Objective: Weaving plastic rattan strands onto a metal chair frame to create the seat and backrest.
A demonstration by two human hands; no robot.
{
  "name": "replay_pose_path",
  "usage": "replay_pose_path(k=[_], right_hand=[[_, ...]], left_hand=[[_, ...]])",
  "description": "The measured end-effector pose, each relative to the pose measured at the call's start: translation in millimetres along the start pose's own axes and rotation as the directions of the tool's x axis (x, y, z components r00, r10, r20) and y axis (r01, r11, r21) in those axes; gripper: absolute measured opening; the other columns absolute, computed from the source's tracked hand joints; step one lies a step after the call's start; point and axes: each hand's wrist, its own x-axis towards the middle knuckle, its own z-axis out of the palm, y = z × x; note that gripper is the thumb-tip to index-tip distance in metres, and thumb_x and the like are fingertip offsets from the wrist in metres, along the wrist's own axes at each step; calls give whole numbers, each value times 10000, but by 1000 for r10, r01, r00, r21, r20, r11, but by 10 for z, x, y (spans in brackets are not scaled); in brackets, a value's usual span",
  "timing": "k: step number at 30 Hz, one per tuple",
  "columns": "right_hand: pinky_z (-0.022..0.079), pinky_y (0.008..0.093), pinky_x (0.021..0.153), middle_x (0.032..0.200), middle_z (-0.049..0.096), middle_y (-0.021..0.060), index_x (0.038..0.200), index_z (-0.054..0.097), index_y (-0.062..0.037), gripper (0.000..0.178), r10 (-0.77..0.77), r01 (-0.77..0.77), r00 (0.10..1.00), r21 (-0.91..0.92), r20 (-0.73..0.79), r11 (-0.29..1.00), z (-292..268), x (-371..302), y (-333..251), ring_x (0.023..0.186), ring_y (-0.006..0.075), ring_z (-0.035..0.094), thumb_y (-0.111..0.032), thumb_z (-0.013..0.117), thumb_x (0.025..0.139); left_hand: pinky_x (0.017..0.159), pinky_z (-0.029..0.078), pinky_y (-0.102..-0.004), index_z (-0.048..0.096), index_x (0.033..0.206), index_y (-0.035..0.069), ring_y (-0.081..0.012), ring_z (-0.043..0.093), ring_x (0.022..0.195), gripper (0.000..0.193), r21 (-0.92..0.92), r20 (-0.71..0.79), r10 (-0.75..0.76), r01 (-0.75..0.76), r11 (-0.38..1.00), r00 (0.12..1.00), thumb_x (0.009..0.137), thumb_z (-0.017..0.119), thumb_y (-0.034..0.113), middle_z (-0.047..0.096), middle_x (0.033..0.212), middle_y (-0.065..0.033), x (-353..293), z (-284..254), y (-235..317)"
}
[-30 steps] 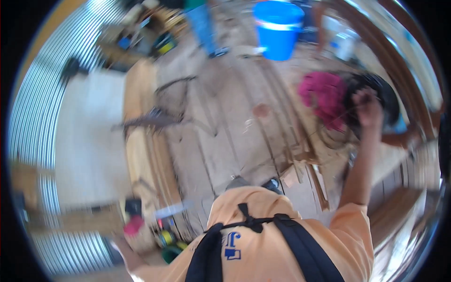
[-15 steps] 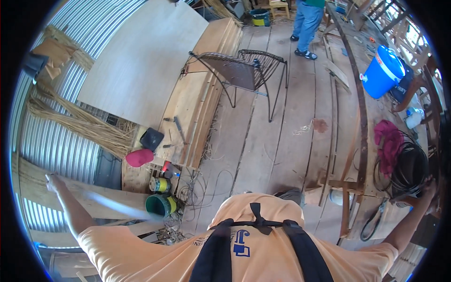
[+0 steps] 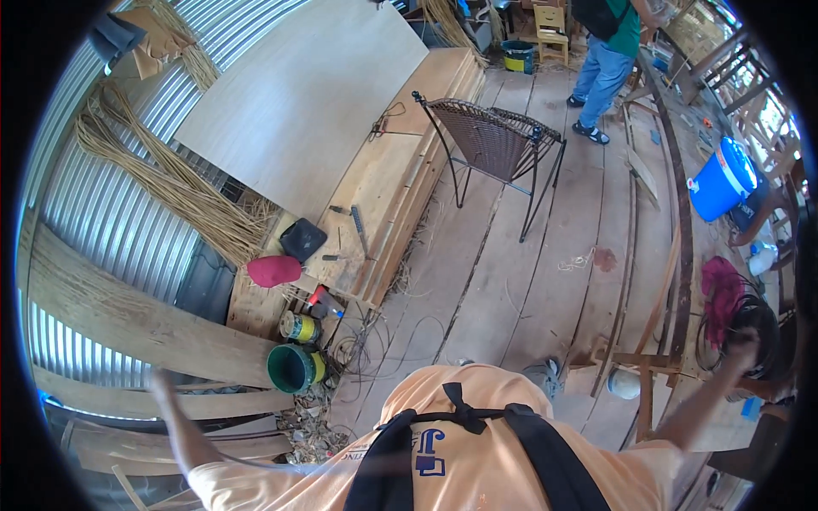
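While the black coil (image 3: 760, 317) lies wound at right, openness and hold of right hand (image 3: 741, 344) and left hand (image 3: 162, 387) cannot be told.

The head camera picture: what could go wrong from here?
The loose strands beside the green bucket might catch a foot. The black coil near the right hand could snag the magenta cloth next to it. And the long dark tool on the wooden stack might get knocked off.
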Motion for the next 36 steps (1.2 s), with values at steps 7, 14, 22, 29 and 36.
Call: replay_pose_path(k=[7,14,22,29,36], right_hand=[[451,263,592,824,578,13,965,565,-83,152,284,-319,927,-121,-245,940,2214,-2781,1024,733,118,551,-156,595,836],[466,240,741,954,601,25,992,612,28,196,330,-284,903,-195,274,939,2646,-3681,761,873,89,567,-122,544,886],[491,260,671,1022,589,56,1032,574,24,236,487,-493,818,-63,306,868,2468,-3422,383,803,140,600,-167,525,903],[439,144,464,818,555,69,873,546,-122,149,524,-788,602,554,603,268,1027,-992,-77,667,157,509,-91,402,895],[482,336,650,679,481,79,738,480,-11,178,268,-235,923,145,-276,961,-830,1457,-1067,640,204,478,-74,405,886]], left_hand=[[688,481,-371,641,997,62,-275,622,836,239,-824,541,806,346,449,242,859,503,199,632,915,-168,-2839,792,5041],[647,473,-283,607,871,74,-137,576,669,427,-247,154,805,767,592,-572,894,481,481,601,734,-25,-4301,-2478,6988],[510,450,-280,607,860,71,-131,564,580,362,13,251,906,937,349,-341,887,529,424,601,709,-39,-4753,-2932,7119],[516,405,-302,591,645,53,-138,512,531,463,-704,562,753,676,217,344,916,457,404,542,567,-32,-3963,-2060,7107],[442,312,-248,484,646,113,-103,389,479,343,-755,643,-83,611,-239,761,876,565,354,425,545,10,-1757,-1774,5573]])
